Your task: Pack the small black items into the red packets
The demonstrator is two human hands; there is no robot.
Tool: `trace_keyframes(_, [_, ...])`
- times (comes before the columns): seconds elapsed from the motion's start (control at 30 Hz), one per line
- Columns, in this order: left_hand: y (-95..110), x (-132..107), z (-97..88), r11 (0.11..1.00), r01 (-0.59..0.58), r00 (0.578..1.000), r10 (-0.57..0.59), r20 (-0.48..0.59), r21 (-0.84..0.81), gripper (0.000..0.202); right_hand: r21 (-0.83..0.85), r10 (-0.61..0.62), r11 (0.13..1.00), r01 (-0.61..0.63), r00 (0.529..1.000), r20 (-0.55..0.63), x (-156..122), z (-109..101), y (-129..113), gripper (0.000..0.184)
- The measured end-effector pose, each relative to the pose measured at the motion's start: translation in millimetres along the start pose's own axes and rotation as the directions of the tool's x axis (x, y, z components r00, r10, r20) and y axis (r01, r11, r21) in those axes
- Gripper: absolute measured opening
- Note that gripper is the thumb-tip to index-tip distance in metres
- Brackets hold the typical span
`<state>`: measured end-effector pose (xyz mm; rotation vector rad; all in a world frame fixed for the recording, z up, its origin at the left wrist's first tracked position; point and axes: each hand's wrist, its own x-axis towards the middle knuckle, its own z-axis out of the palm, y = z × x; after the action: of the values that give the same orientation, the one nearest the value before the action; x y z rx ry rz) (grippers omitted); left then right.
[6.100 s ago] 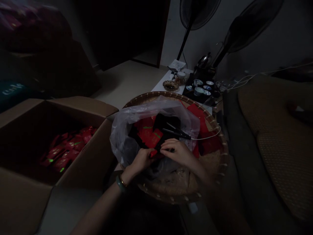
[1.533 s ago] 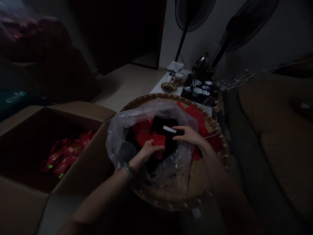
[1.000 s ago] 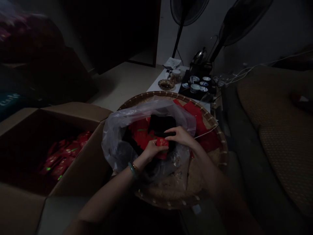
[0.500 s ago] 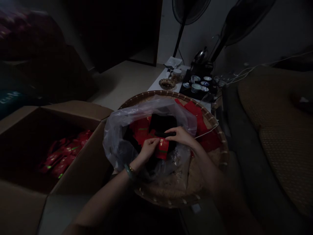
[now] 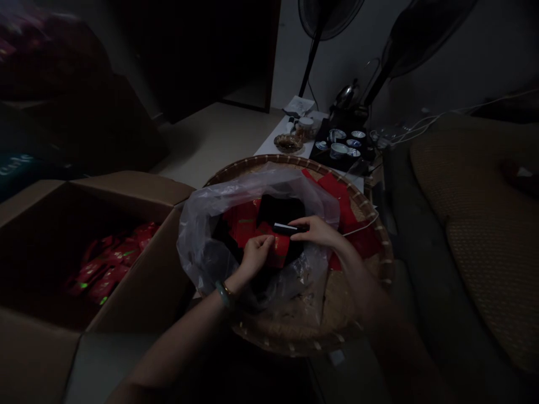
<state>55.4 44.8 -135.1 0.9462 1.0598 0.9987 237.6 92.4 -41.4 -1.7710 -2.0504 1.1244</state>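
My left hand [image 5: 257, 252] pinches the top edge of a small red packet [image 5: 280, 251] between thumb and fingers. In my right hand [image 5: 316, 231] is a narrow black tool [image 5: 286, 228] with a pale strip along its side, held just above that packet; its exact kind is too dark to tell. Both hands are over a clear plastic bag [image 5: 197, 224] whose mouth lies open. Inside the bag are more red packets [image 5: 244, 219] and dark contents. The bag sits on a round woven bamboo tray [image 5: 290, 348].
Flat red packets [image 5: 343, 196] lie on the tray's right side, near a thin white cord [image 5: 360, 227]. At left stands an open cardboard box [image 5: 138, 286] holding red packets. Beyond the tray are a tea set [image 5: 339, 148] and two standing fans [image 5: 330, 19]. A woven seat [image 5: 492, 241] is at right.
The black tool has turned in my right hand, so its pale strip now shows. The red packet has tilted and its gold lettering no longer shows clearly. My left hand has barely moved.
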Motion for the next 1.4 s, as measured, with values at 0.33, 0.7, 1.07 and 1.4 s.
trace_keyframes(0.33, [-2,2,-2.4,1.000,-0.007,1.000,0.007,0.005,0.022,0.036,-0.004,-0.043,0.999,0.042,0.999,-0.017,2,8,-1,0.039])
trace_keyframes(0.7, [5,1,-11.2,0.992,0.060,0.998,-0.063,-0.029,-0.109,0.032,-0.021,-0.030,0.999,0.026,0.984,-0.177,13,6,15,0.040])
trace_keyframes(1.07, [16,-18,-21.2,0.966,0.106,0.994,-0.109,-0.001,-0.237,0.034,-0.198,-0.209,0.971,0.136,0.886,-0.414,4,53,-1,0.023])
trace_keyframes(1.4, [23,-28,-27.6,0.953,0.066,0.991,-0.096,-0.089,-0.294,0.027,0.109,-0.133,0.979,0.171,0.947,-0.293,-19,88,-21,0.017])
